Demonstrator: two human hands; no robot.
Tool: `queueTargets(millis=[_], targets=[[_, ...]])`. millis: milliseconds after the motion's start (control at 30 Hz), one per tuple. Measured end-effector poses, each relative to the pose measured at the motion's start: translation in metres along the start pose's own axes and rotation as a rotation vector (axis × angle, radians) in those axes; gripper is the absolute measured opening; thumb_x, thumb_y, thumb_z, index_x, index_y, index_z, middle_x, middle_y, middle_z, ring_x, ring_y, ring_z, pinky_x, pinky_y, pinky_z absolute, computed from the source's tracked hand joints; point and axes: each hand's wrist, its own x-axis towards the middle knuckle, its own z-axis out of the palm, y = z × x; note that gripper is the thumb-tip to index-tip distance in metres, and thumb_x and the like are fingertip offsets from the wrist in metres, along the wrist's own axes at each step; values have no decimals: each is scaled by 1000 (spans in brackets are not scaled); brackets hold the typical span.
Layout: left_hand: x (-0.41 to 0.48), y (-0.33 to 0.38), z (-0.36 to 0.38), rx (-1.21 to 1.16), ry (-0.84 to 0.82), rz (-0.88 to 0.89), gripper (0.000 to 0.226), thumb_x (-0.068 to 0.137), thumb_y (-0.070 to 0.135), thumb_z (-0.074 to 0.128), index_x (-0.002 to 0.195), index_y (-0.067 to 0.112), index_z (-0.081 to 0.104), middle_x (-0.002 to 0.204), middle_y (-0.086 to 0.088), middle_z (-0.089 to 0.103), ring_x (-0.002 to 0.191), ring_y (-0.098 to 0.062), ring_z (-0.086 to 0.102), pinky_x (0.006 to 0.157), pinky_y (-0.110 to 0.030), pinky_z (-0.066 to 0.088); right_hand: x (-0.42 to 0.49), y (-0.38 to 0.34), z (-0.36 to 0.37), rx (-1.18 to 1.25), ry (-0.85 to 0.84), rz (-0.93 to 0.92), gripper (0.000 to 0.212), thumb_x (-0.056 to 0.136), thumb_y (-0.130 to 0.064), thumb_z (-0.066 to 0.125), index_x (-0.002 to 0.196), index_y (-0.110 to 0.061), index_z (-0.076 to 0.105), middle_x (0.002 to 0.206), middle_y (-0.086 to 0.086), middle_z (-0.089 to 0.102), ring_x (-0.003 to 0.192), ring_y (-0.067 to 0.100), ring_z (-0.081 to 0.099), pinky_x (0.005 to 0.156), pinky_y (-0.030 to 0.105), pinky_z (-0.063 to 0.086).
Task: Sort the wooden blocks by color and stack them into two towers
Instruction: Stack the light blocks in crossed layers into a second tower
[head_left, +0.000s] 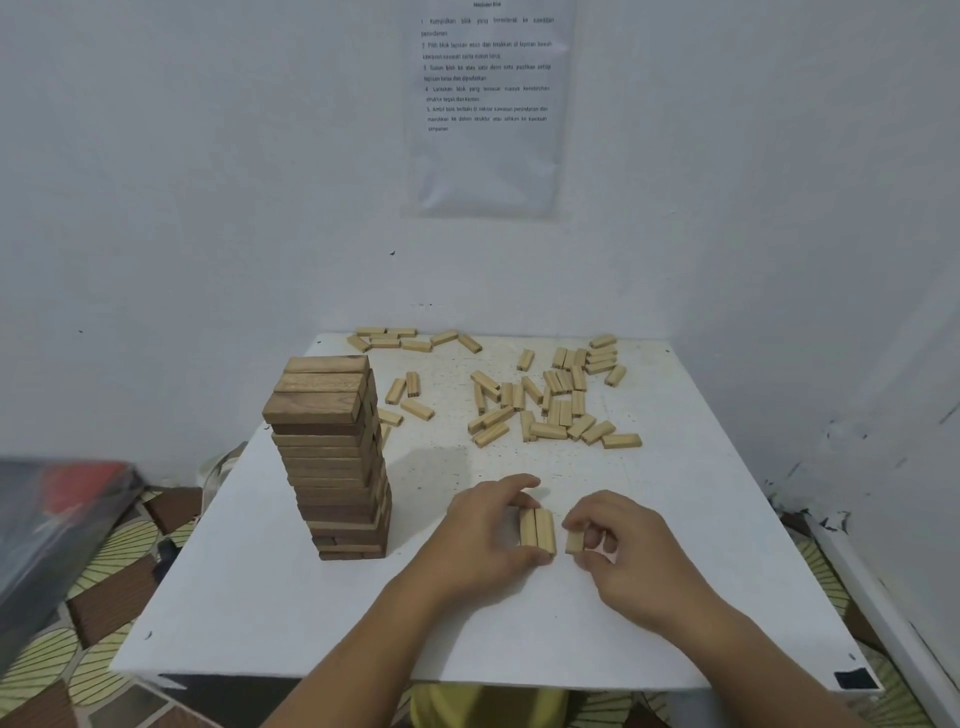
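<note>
Block pair (536, 527) sits in left hand (483, 525), right hand (623, 545) pinches single block (574, 541).

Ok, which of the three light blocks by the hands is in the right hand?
The single light block, apart to the right of the touching pair the left hand holds; the right hand pinches it.

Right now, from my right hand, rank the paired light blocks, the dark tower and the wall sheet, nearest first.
1. paired light blocks, just left of the right hand.
2. dark tower, farther left on the table.
3. wall sheet, beyond the table, up high.
</note>
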Motion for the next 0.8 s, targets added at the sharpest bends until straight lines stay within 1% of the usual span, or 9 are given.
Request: queueTargets(millis=[67, 133, 200, 300, 367, 467, 600, 667, 800], targets=[[-5, -3, -2, 8, 8, 0, 77, 77, 53, 81, 145, 48, 44, 125, 30, 58, 129, -3, 46, 111, -38, 42, -2, 1, -3, -10, 3, 36, 45, 82, -12, 81, 116, -36, 65, 117, -25, 56, 107, -1, 55, 91, 15, 43], [-7, -3, -4, 9, 21, -3, 77, 78, 49, 82, 145, 46, 44, 126, 29, 59, 127, 0, 47, 111, -36, 42, -1, 3, -4, -68, -11, 110, 58, 84, -22, 81, 134, -37, 55, 132, -25, 44, 125, -3, 38, 107, 16, 28], [-7, -1, -5, 13, 19, -4, 77, 79, 47, 83, 146, 43, 45, 126, 28, 60, 126, 1, 48, 111, -34, 42, 3, 1, -4, -99, -23, 133, 58, 86, -23, 79, 139, -30, 58, 130, -23, 45, 129, 2, 38, 105, 11, 22], [-7, -1, -5, 12, 10, 8, 78, 79, 45, 85, 147, 39, 47, 126, 26, 61, 124, 1, 49, 110, -33, 42, 6, -6, 2, -102, -67, 96, 42, 89, -15, 75, 129, -26, 68, 123, -25, 49, 121, 0, 44, 103, 6, 28], [-9, -2, -4, 9, 22, 9, 78, 79, 45, 84, 147, 39, 47, 126, 26, 61, 125, 2, 49, 111, -31, 41, 6, -8, 5, -71, -80, 68, 49, 89, -13, 74, 135, -28, 64, 129, -25, 46, 124, -4, 40, 111, 16, 33], [-9, -5, -2, 6, 38, 9, 77, 79, 48, 83, 146, 41, 46, 126, 27, 61, 125, 2, 48, 110, -31, 42, 4, -5, 5, -76, -61, 68, 71, 86, -25, 74, 150, -35, 45, 139, -22, 35, 133, 0, 30, 113, 21, 28], [-8, -8, 0, 5, 44, 8, 78, 78, 50, 83, 146, 42, 45, 126, 28, 61, 125, 3, 48, 110, -31, 42, 4, 0, 9, -144, -59, 99, 73, 85, -35, 76, 150, -37, 44, 126, -20, 48, 124, 6, 40, 113, 34, 37], [-7, -10, 0, 0, 50, 4, 77, 77, 52, 82, 144, 46, 45, 125, 31, 60, 126, 4, 48, 110, -32, 42, 5, -1, 11, -73, -44, 118, 68, 87, -26, 77, 147, -38, 48, 122, -24, 53, 119, 2, 46, 108, 26, 40], [-7, -11, 1, -12, 61, 11, 76, 77, 49, 83, 144, 44, 46, 126, 29, 60, 125, 4, 48, 109, -31, 42, 7, -4, 14, -10, -70, 144, 67, 92, -18, 73, 146, -48, 45, 126, -27, 52, 117, -5, 49, 90, 3, 32]])
